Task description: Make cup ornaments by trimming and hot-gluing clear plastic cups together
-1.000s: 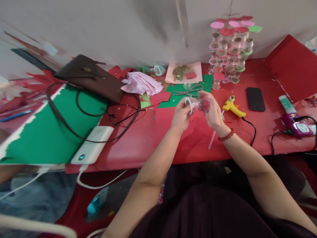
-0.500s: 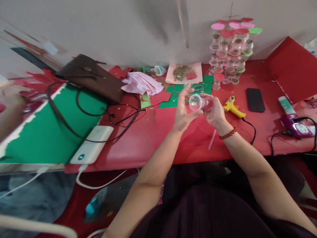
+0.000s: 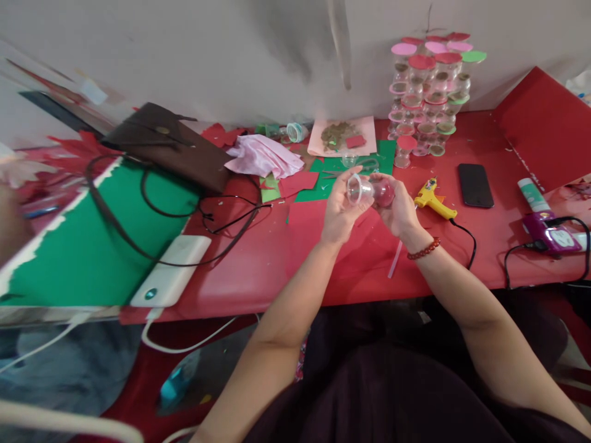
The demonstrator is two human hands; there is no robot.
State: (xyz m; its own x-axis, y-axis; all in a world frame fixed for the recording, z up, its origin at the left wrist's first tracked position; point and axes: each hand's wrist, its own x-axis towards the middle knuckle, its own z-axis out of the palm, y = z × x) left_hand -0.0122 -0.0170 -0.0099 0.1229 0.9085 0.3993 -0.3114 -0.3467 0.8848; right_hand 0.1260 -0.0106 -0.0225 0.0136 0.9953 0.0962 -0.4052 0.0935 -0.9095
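Note:
Both hands hold a pair of small clear plastic cups, joined base to base and lying sideways above the red paper. My left hand curls around the open-rimmed left cup, with its fingers partly behind it. My right hand grips the right cup, whose end looks red. Beyond the hands a pair of scissors lies on green paper. A yellow glue gun rests just right of my right hand, and a pale glue stick lies below it.
A hanging stack of joined cups with coloured discs stands behind. A phone and purple power strip are at right. At left are a brown bag, white power bank and glasses. Pink cloth lies behind.
My left fingers have closed around the left cup, where they were spread beside it. The joined cups have turned, so the left rim now shows more from the side.

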